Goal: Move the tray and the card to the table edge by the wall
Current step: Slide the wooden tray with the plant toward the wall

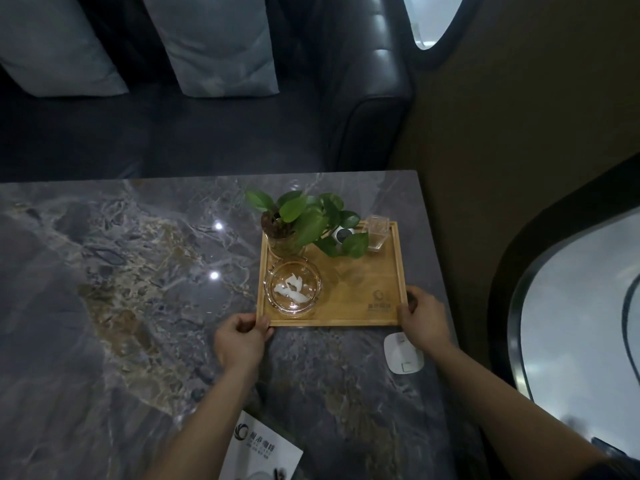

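Both hands are gripping the wooden tray (pixel 349 299): left hand (pixel 239 341) fingers (pixel 258 323) and right hand (pixel 424 320) fingers are closing on its near corners; the card (pixel 263 448) is lying behind the left fingers on the surface (pixel 138 271).

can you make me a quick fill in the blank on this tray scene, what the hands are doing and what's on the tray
1. Both hands, left hand and right hand, grip the near corners of the wooden ____.
2. The glass ashtray on it holds crumpled white ____.
3. The potted plant stands at the tray's far ____ corner.
4. The printed card lies on the marble table beneath the ____ forearm.

Missing words: tray; paper; left; left
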{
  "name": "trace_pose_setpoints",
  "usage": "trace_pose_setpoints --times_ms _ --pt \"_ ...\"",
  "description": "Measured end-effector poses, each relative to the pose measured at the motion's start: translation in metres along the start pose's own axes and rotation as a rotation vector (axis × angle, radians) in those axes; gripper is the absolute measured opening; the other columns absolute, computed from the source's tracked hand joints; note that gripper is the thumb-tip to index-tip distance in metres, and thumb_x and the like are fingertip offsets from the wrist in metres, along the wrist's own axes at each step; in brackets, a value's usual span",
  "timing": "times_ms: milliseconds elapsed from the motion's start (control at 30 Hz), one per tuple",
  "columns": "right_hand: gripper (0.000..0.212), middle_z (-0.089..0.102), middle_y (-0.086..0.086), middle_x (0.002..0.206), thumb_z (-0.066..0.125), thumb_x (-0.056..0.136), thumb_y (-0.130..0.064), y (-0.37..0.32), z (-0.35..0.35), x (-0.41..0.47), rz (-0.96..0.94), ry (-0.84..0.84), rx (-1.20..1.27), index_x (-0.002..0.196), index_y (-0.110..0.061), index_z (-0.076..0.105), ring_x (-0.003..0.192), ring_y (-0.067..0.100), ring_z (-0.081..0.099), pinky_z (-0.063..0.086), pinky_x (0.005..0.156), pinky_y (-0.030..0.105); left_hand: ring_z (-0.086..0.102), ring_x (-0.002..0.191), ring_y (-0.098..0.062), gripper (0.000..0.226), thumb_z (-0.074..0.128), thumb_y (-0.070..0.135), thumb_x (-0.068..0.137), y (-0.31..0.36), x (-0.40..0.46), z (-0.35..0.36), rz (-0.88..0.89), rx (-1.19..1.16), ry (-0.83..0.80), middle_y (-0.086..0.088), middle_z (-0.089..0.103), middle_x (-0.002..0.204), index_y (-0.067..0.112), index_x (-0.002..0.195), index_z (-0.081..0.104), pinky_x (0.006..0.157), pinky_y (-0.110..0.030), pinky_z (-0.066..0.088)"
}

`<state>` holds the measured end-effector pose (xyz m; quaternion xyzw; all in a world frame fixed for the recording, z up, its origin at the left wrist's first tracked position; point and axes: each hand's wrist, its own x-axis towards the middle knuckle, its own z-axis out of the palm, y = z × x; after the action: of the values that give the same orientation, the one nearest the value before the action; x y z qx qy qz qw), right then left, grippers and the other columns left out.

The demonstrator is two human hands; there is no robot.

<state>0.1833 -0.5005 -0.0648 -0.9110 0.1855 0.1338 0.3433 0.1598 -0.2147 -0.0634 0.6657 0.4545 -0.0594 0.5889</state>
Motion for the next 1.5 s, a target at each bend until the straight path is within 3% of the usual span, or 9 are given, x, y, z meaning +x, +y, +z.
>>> trace_pose_setpoints --times_ms 100,233,333,467,700,867,1033,1300,1500 --pt "0.030 0.064 -0.002 0.076 0.060 0.085 -0.008 0.001 -0.003 0.006 0.050 -0.019 0.059 0.115 -0.009 0.064 0.071 0.014 0.062 0.048 0.063 0.027 0.067 0.082 -0.020 0.013 0.071 0.000 0.086 0.000 -0.004 0.002 -0.083 -0.108 0.025 -0.018 0.069 0.103 -0.002 0.098 0.067 0.067 -0.021 0.059" --pt "0.041 0.061 0.004 0.109 0.060 0.090 -0.013 -0.016 -0.017 0.024 0.079 0.036 0.207 0.130 -0.006 0.053 0.096 0.014 0.056 0.042 0.082 0.028 0.067 0.103 -0.027 0.023 0.066 0.010 0.092 0.004 -0.016 0.009 -0.290 -0.420 0.060 -0.016 0.066 0.111 0.003 0.113 0.058 0.091 -0.040 0.057" --pt "0.039 0.060 0.000 0.115 0.054 0.095 -0.019 -0.033 -0.026 0.049 0.024 0.002 0.261 0.133 -0.013 0.051 0.102 0.013 0.056 0.043 0.086 0.029 0.061 0.118 -0.031 0.028 0.052 0.018 0.100 0.007 -0.025 0.013 -0.406 -0.578 0.033 -0.016 0.060 0.127 0.006 0.126 0.055 0.101 -0.042 0.051" --pt "0.033 0.064 -0.006 0.123 0.051 0.094 -0.025 -0.047 -0.027 0.090 -0.041 -0.083 0.264 0.125 -0.030 0.058 0.112 0.014 0.059 0.046 0.091 0.032 0.054 0.123 -0.041 0.043 0.046 0.028 0.102 0.010 -0.036 0.023 -0.553 -0.689 -0.114 -0.020 0.049 0.130 0.002 0.137 0.046 0.099 -0.050 0.046" --pt "0.045 0.049 0.003 0.144 0.050 0.096 -0.023 -0.047 -0.028 0.115 -0.185 -0.146 0.094 0.140 -0.018 0.045 0.132 0.021 0.045 0.037 0.110 0.038 0.059 0.114 -0.038 0.028 0.046 0.017 0.103 0.011 -0.042 0.037 -0.499 -0.548 -0.182 -0.021 0.055 0.121 0.006 0.128 0.051 0.090 -0.046 0.050" --pt "0.044 0.054 0.005 0.138 0.050 0.094 -0.016 -0.044 -0.028 0.117 -0.244 -0.090 0.033 0.138 -0.016 0.049 0.125 0.022 0.050 0.042 0.107 0.045 0.064 0.096 -0.034 0.027 0.048 0.014 0.101 0.011 -0.035 0.037 -0.471 -0.528 -0.175 -0.025 0.057 0.118 0.001 0.125 0.052 0.079 -0.042 0.054" --pt "0.044 0.054 0.005 0.135 0.054 0.092 -0.009 -0.037 -0.028 0.116 -0.220 -0.055 0.021 0.135 -0.012 0.051 0.121 0.021 0.052 0.041 0.097 0.028 0.064 0.099 -0.036 0.019 0.048 0.017 0.102 0.020 -0.025 0.037 -0.444 -0.496 -0.174 -0.022 0.055 0.114 0.008 0.118 0.053 0.092 -0.048 0.053" --pt "0.034 0.059 0.006 0.124 0.054 0.092 -0.012 -0.025 -0.030 0.103 -0.196 0.052 0.065 0.126 -0.012 0.057 0.101 0.013 0.054 0.041 0.084 0.027 0.063 0.108 -0.033 0.034 0.051 0.023 0.100 0.038 -0.009 0.043 -0.366 -0.401 -0.213 -0.020 0.059 0.121 0.005 0.128 0.054 0.099 -0.047 0.052" --pt "0.037 0.055 0.009 0.125 0.059 0.088 -0.011 -0.013 -0.030 0.097 -0.102 0.082 0.072 0.125 -0.011 0.056 0.101 0.019 0.057 0.045 0.084 0.030 0.066 0.104 -0.027 0.034 0.051 0.023 0.097 0.056 0.011 0.053 -0.275 -0.336 -0.209 -0.016 0.066 0.122 0.007 0.126 0.060 0.083 -0.037 0.057"
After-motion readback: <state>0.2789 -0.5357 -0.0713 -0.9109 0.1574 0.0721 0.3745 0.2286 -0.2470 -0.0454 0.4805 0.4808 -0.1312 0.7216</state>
